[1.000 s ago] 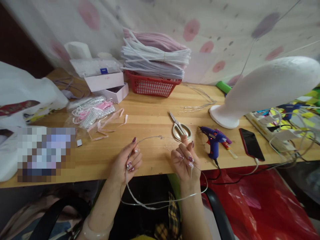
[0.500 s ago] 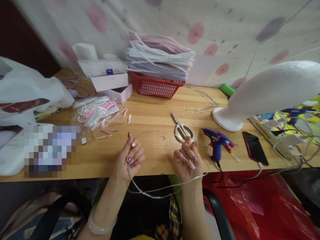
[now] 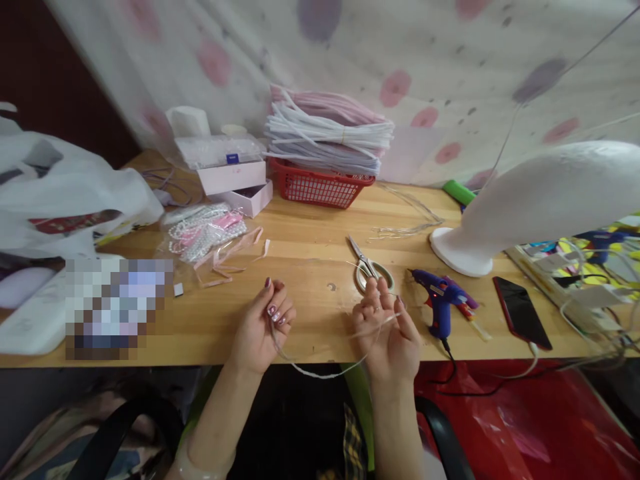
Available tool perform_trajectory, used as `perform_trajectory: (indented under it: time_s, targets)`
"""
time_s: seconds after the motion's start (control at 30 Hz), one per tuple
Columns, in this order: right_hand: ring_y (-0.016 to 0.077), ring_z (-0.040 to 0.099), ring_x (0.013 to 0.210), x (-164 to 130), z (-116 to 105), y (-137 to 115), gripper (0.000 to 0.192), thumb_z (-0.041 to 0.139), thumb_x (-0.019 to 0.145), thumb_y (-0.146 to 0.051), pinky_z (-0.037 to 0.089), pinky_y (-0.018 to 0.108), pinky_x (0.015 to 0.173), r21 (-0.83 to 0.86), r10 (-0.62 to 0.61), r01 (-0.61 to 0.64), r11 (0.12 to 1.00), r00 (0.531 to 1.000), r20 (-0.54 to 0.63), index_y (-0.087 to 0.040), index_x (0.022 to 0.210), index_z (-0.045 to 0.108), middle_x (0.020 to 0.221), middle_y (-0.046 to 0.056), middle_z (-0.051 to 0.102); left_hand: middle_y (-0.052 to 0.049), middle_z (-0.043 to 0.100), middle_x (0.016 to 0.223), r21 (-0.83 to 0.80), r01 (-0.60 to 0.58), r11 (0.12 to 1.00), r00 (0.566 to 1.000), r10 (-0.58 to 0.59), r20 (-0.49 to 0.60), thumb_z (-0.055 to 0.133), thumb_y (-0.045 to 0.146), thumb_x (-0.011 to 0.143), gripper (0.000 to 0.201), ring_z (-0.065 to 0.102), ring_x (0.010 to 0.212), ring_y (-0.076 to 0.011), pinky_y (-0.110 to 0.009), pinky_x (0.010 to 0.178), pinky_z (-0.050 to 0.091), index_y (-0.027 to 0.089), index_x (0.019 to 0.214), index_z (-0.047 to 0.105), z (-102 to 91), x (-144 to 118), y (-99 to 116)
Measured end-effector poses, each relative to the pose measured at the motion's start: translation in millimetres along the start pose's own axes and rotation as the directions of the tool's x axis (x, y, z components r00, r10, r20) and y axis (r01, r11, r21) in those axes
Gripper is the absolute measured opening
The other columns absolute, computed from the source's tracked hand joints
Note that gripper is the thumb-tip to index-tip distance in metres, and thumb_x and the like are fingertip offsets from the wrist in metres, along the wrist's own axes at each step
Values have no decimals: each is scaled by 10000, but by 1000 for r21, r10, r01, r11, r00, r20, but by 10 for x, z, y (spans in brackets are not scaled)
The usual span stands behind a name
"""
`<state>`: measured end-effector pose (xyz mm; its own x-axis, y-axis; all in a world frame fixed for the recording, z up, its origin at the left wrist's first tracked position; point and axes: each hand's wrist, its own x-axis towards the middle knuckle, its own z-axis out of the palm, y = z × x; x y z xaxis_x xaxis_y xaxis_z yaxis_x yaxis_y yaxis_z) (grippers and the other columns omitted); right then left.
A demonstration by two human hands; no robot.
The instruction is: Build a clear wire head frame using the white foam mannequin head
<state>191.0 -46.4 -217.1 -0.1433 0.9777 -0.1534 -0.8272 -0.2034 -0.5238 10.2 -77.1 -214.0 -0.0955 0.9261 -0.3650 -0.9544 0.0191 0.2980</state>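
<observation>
A thin, pale wrapped wire (image 3: 320,377) hangs in a curve between my two hands, below the table's front edge. My left hand (image 3: 263,327) is closed around one part of it, fingers curled in and thumb on top. Palm up, my right hand (image 3: 387,330) holds the other part loosely. Its fingers are half unfolded, and the wire runs across the palm and past the fingertips. A thin bare end sticks out up and left over the scissors (image 3: 371,270), which lie open just beyond the right fingers. Exactly where the right fingers grip is blurred.
Right of the scissors lie a blue glue gun (image 3: 440,303) and a phone (image 3: 523,313). A white foam head (image 3: 463,250) stands behind. At the back is a red basket (image 3: 323,190) topped with bundled fuzzy stems (image 3: 330,133). Bagged beads (image 3: 207,230) sit left.
My right hand has unfolded from a pinch and turned palm up, with the wire across it. The wire's hanging loop has shrunk and risen. The whole view has shifted slightly.
</observation>
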Motion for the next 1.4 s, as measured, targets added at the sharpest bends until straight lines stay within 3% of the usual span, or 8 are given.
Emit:
perform_trajectory:
  time_s: [0.07, 0.2, 0.37, 0.53, 0.77, 1.03, 1.23, 1.4]
  targets:
    - [74, 688, 807, -21, -8, 24, 353, 730, 804, -222, 610, 196, 736, 4, 26, -26, 1000, 999, -23, -232, 1147, 647, 1099, 23, 740, 70, 407, 507, -5, -23, 1000, 1000, 23, 6, 530, 136, 965, 228, 389, 410, -28, -142, 429, 363, 109, 770, 644, -19, -3, -44]
    - [35, 627, 547, -47, -73, -11, 322, 661, 861, -97, 567, 106, 489, 109, 78, -74, 991, 996, -35, -223, 1157, 653, 837, -29, 720, 41, 498, 552, 68, 16, 998, 997, -21, 70, 527, 62, 907, 180, 474, 468, -68, -188, 494, 444, 98, 966, 693, -99, -41, -41]
    - [-19, 440, 310, -47, -240, -150, 289, 462, 1010, -151, 265, 21, 201, 201, 206, -259, 945, 946, 249, -131, 1273, 581, 710, -63, 588, 23, 482, 490, 205, 176, 963, 975, -199, 96, 361, 274, 1026, 443, 460, 397, -77, -204, 458, 452, 98, 795, 695, -81, -86, 118]
    - [-36, 413, 302, -83, -291, -144, 301, 422, 1024, -144, 201, 2, 194, 194, 266, -341, 920, 906, 329, -109, 1286, 567, 714, -69, 546, 65, 343, 376, 167, 191, 967, 975, -207, 84, 229, 253, 1060, 563, 282, 283, -53, -160, 336, 266, 115, 751, 678, 60, -95, 130]
    - [-50, 319, 260, -112, -276, -120, 257, 446, 1014, -135, 224, -5, 212, 138, 263, -343, 929, 875, 407, -102, 1206, 614, 688, -81, 542, 35, 415, 478, 69, 171, 983, 981, -176, 86, 427, 222, 983, 474, 402, 404, -66, -187, 422, 369, 155, 515, 466, 49, -48, 47]
    - [-52, -24, 271, -131, -239, -123, 182, 550, 985, -209, 175, -9, 207, 4, 312, -332, 943, 892, 326, -147, 1119, 656, 632, -119, 475, 49, 375, 459, 44, 177, 983, 979, -180, 91, 542, 168, 907, 464, 374, 412, -60, -190, 425, 359, 179, 476, 370, -10, -13, 81]
    - [-51, -66, 269, -134, -254, -141, 178, 578, 970, -239, 170, 2, 198, -44, 337, -340, 939, 895, 293, -155, 1094, 673, 601, -129, 464, 60, 375, 454, 40, 100, 994, 990, -103, 95, 568, 135, 862, 470, 357, 404, -42, -178, 440, 376, 182, 460, 330, -5, -16, 69]
    - [-50, -80, 270, -126, -255, -161, 169, 602, 957, -259, 159, 10, 193, -84, 388, -380, 921, 886, 255, -182, 1082, 685, 586, -131, 465, 49, 403, 438, 168, 161, 973, 979, -179, 94, 536, 227, 924, 449, 323, 354, -46, -178, 362, 299, 166, 487, 450, 14, -22, 87]
